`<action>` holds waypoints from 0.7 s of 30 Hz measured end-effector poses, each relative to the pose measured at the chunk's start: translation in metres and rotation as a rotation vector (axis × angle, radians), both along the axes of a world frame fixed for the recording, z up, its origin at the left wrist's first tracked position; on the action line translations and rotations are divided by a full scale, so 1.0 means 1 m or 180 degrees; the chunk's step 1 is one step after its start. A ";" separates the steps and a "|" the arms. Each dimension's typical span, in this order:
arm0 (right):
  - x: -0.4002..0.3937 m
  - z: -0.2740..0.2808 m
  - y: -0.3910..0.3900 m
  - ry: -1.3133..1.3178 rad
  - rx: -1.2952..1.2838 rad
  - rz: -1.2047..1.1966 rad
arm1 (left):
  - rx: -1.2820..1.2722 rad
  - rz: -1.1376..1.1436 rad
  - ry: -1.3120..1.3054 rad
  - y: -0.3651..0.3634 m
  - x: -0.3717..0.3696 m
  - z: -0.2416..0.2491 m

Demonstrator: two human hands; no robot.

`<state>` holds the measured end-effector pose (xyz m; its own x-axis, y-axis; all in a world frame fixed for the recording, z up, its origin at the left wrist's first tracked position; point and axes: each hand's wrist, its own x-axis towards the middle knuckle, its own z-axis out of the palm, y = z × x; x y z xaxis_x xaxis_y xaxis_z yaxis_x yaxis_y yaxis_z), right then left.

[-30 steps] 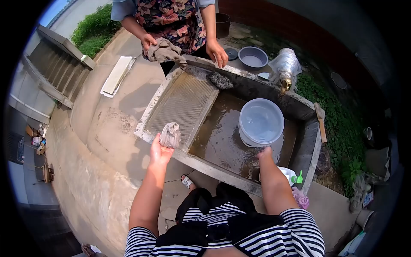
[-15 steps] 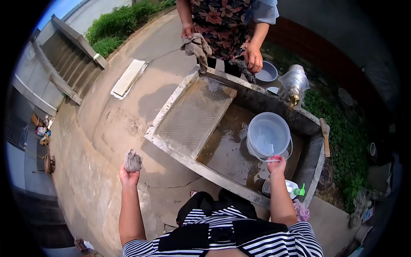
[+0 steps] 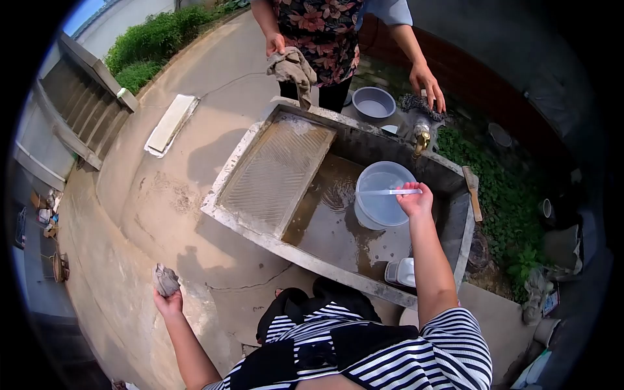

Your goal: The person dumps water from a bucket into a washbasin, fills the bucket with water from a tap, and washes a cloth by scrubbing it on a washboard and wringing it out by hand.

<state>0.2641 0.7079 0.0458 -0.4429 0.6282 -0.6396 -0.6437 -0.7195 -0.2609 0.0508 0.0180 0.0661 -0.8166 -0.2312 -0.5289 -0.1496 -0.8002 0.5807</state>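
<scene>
In my left hand [image 3: 168,301] is a crumpled grey cloth [image 3: 166,279], held out over the concrete ground, away from the sink. My right hand [image 3: 415,200] grips the raised handle of a translucent plastic bucket [image 3: 378,213] in the sink's deep basin. Shallow murky water covers part of the basin floor. A white bottle [image 3: 404,272] lies below my right forearm at the near wall. Beside the basin, the concrete sink [image 3: 246,231] has a ribbed washboard slab [image 3: 276,170].
Across the sink stands a person in a floral apron [image 3: 318,32], with a grey-brown cloth [image 3: 292,67] in one hand and the other on a dark cloth [image 3: 422,106] at the brass tap [image 3: 422,138]. A grey basin [image 3: 374,104] sits behind the rim; a brush [image 3: 472,195] rests on the right edge.
My right hand has lifted the bucket's handle upright across its mouth. The other person's hand has moved the dark cloth to the tap. My left hand has shifted outward and down.
</scene>
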 end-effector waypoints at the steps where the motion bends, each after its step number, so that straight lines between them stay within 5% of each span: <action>1: -0.005 0.002 0.004 -0.0023 -0.0067 0.0028 | -0.0019 0.0151 -0.0029 -0.004 0.007 0.004; 9: -0.024 0.017 0.005 -0.0276 -0.0175 -0.0021 | -0.0013 0.0294 0.0028 -0.023 0.040 0.007; 21: 0.071 -0.064 -0.041 -0.0866 -0.0318 0.0422 | 0.0179 0.0618 -0.0137 -0.020 0.022 0.001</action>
<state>0.3348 0.6671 -0.0182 -0.3211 0.5046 -0.8014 -0.4588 -0.8232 -0.3345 0.0724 -0.0020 0.0672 -0.7359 -0.3511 -0.5790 -0.0132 -0.8474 0.5307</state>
